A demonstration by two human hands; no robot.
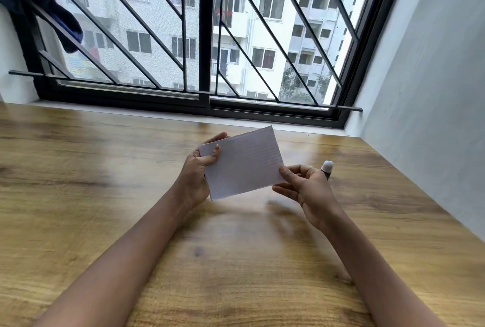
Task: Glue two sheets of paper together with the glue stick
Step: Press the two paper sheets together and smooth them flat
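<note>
Here the left hand (195,174) pinches the paper (242,162) at its 9 o'clock edge, the right hand (301,185) at 4 o'clock; light, floppy, crease-prone, best held by its edges.

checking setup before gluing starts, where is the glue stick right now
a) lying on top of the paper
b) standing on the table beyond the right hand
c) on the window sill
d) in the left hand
b: the glue stick stands upright on the table, just beyond the right hand, while both hands hold only the paper.
</note>
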